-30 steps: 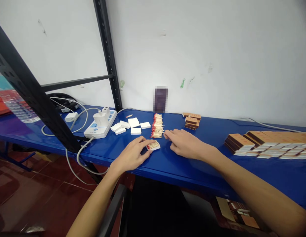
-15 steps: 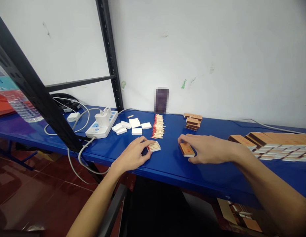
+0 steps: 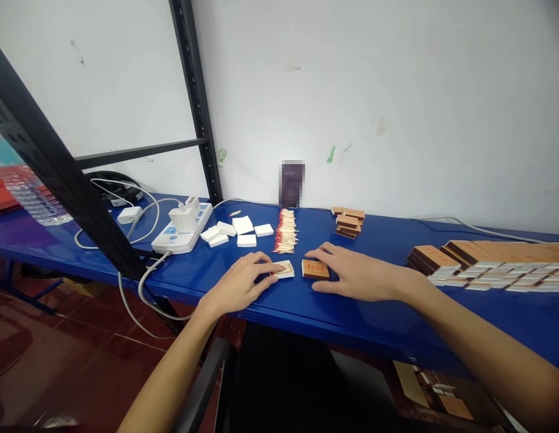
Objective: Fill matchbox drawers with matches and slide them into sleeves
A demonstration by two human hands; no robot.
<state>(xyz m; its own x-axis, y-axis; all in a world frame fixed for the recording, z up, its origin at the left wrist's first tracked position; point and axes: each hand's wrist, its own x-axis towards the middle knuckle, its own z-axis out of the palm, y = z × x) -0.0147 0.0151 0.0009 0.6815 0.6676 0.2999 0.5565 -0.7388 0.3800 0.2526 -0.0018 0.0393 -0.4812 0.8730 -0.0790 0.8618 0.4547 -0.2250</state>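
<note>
My left hand (image 3: 240, 284) grips a small white matchbox tray (image 3: 286, 272) by its left end, with fingers at the back and thumb at the front. Matches lie in the tray, partly hidden by a finger. Just to the right, my right hand (image 3: 354, 273) holds an orange-brown matchbox cover (image 3: 315, 269) between thumb and fingers, its printed face up. A narrow gap separates tray and cover. Behind them lies a row of loose red-tipped matches (image 3: 286, 231). Several white trays (image 3: 243, 225) are scattered to the left of that row.
Brown matchboxes (image 3: 348, 226) form a small pile near the wall. A long stack of matchboxes (image 3: 491, 261) covers the right side. A white power strip (image 3: 182, 234) with cables sits by the black shelf post (image 3: 195, 90). A plastic bottle (image 3: 40, 192) stands far left.
My right hand has brought the matchbox cover leftward, near the tray, and turned it. My left hand stays on the tray, with a finger now over the matches. The view has shifted slightly.
</note>
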